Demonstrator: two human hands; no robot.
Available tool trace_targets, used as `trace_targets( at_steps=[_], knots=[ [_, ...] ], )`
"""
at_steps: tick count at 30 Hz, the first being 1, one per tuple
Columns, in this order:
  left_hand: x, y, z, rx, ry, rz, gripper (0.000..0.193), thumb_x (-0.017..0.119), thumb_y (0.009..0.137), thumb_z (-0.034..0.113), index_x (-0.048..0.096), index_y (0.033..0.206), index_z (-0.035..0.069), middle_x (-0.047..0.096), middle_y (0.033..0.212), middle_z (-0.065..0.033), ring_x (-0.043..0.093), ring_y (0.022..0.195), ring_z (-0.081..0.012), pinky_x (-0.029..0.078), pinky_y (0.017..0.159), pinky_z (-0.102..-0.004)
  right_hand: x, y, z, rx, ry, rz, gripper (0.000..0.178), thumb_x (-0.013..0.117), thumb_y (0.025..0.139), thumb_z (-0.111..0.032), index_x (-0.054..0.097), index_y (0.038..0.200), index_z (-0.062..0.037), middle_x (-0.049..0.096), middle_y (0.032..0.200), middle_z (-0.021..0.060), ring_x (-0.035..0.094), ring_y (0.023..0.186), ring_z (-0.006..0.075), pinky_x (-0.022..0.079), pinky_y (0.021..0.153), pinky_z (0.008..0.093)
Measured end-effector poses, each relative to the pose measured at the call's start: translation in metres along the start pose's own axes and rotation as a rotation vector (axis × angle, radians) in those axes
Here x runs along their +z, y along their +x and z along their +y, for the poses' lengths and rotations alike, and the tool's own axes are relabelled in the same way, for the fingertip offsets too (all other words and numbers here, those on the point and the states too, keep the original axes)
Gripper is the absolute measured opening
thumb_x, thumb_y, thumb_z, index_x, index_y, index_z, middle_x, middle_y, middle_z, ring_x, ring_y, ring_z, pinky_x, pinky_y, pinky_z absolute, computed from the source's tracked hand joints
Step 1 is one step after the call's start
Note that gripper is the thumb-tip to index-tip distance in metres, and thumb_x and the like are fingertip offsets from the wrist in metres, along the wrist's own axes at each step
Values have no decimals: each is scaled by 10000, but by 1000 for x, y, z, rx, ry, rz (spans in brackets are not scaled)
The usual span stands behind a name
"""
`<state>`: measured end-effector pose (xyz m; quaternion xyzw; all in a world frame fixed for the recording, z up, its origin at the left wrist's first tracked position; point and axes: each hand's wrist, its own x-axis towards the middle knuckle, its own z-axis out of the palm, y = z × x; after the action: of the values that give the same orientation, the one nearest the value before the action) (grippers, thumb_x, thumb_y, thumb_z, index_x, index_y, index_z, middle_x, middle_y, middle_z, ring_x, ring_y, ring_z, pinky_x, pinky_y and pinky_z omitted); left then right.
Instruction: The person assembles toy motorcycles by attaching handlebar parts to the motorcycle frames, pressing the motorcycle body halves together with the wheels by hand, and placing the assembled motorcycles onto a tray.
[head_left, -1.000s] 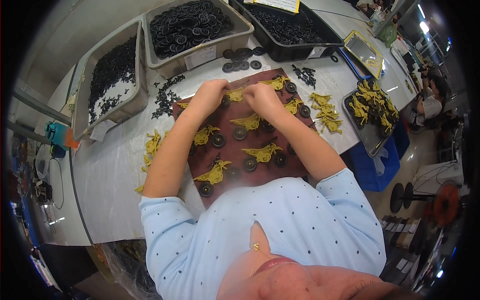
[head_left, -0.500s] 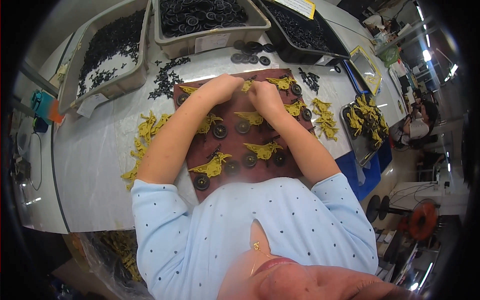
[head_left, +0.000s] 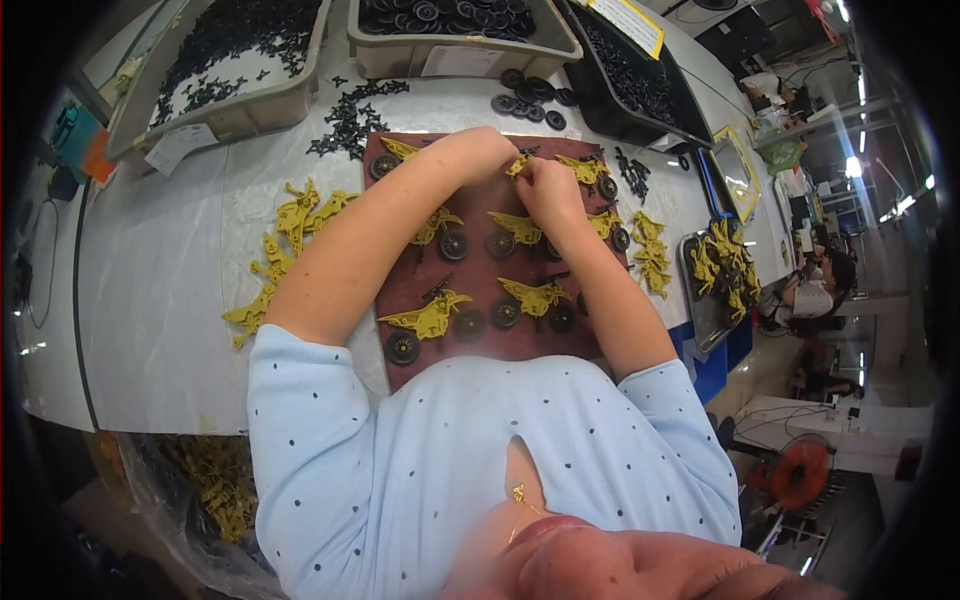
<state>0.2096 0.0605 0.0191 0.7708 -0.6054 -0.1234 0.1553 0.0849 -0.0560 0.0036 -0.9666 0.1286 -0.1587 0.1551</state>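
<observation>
My left hand (head_left: 490,157) and my right hand (head_left: 551,192) meet over the far part of a dark red board (head_left: 400,290). Between their fingertips shows a yellow toy motorbike body (head_left: 519,165), with a bit of black beside it. Both hands are closed at it; the left fingertips are mostly hidden behind the hand. On the board lie several more yellow motorbike bodies, one near the front (head_left: 430,316), another to its right (head_left: 535,296). Black spoked wheels (head_left: 403,348) sit beside them, and some bodies carry small black parts.
Loose yellow bodies lie left (head_left: 268,262) and right (head_left: 652,252) of the board. Behind it stand a grey bin of small black parts (head_left: 235,125), a grey bin of wheels (head_left: 400,58) and a black bin (head_left: 600,90). A metal tray (head_left: 712,340) holds yellow pieces at right.
The whole view has shifted, with bins and board appearing further right. Both hands stay together at the yellow body near the board's far edge.
</observation>
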Motion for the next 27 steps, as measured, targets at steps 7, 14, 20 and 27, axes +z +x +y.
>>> trace_targets(
  at_steps=[7,14,20,27],
  knots=[
    [7,1,-4,44,30,-1,225,569,748,30,664,943,86,668,935,-166,638,898,-348,508,769,-404,1,3,-7,77,-62,-100,110,635,720,-90,666,770,4,655,739,195,650,728,340,514,703,407],
    [6,4,-3,22,3,15,223,584,730,24,693,912,93,671,881,-159,647,861,-330,513,752,-389,0,12,-2,156,-14,-160,120,648,713,-98,668,731,19,658,666,154,650,609,249,512,598,350],
    [11,9,-10,-46,-82,-28,223,593,727,29,683,921,91,670,858,-147,646,820,-314,509,720,-379,-5,31,2,506,273,-402,192,658,698,-126,648,593,33,620,556,122,617,512,174,494,519,313],
    [1,5,0,-34,-5,-25,218,599,729,40,680,926,84,670,899,-132,646,837,-301,509,715,-378,-23,48,-12,548,212,-568,124,659,738,-80,652,669,23,641,637,83,603,528,130,476,475,242]
  ],
)
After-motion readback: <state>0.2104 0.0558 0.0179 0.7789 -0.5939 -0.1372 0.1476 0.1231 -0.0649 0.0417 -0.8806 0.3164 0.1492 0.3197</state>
